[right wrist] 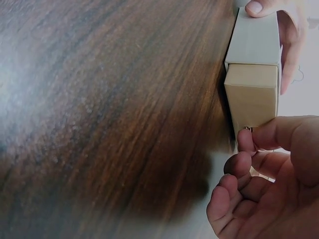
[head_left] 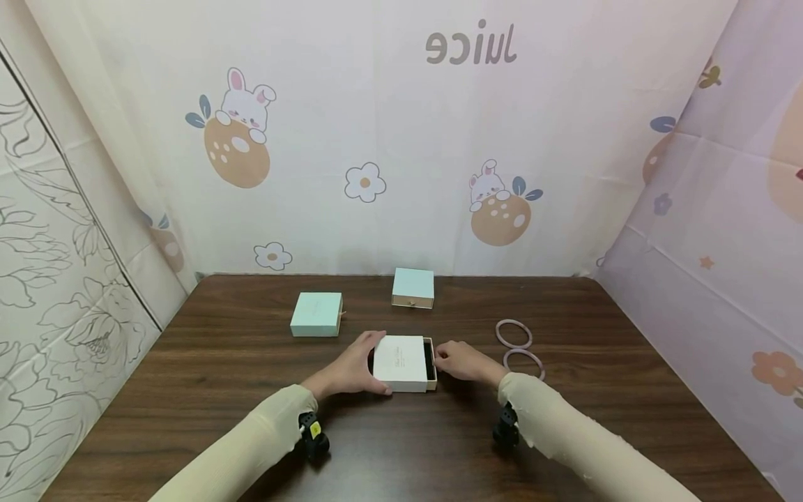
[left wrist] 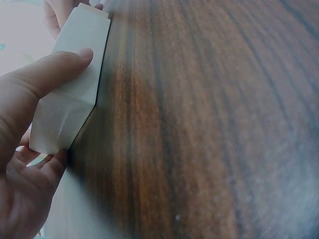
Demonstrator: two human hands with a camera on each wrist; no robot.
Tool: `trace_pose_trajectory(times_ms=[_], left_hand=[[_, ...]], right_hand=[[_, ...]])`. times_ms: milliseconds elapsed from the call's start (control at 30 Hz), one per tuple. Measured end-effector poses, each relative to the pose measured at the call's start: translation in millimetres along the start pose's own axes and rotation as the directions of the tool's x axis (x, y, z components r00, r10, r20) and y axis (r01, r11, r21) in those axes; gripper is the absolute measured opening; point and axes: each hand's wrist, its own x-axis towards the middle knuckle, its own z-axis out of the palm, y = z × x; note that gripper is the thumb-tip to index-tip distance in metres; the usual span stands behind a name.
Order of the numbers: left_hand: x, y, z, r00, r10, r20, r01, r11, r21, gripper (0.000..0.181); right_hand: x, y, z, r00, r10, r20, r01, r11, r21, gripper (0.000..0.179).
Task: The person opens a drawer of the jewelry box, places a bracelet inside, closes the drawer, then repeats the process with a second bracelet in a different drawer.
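A white drawer box (head_left: 399,362) with small print on its lid lies flat on the dark wooden table. Its cream drawer (right wrist: 252,102) is slid partway out to the right, and a black lining shows in the gap. My left hand (head_left: 351,366) grips the outer sleeve from the left, thumb (left wrist: 72,64) along the near side and fingers around the far side. At the drawer's front, my right hand (head_left: 463,361) pinches the small pull (right wrist: 247,128) between thumb and index finger, its other fingers curled.
Two mint-green drawer boxes stand farther back, one at the left (head_left: 316,314) and one at the middle (head_left: 413,287). Two pale pink rings (head_left: 514,323) lie beyond my right hand, the nearer one partly behind the wrist. A printed curtain (head_left: 401,139) hangs along the table's back edge.
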Motion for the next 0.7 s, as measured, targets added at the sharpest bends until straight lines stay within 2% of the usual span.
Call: trace_pose_trajectory(times_ms=[367,700], left_hand=[[-1.2,1.3,0.4,1.0,-0.018,0.005,0.018,1.0,0.004,0.108],[-1.6,1.1,2.1,1.0,-0.004,-0.002,0.004,1.0,-0.008,0.109]], right_hand=[[-3.1,4.1,0.4,1.0,0.008,0.003,-0.008,1.0,0.012,0.024],[-4.9,5.0,-0.4,1.0,0.014,-0.008,-0.014,1.0,0.009,0.023]])
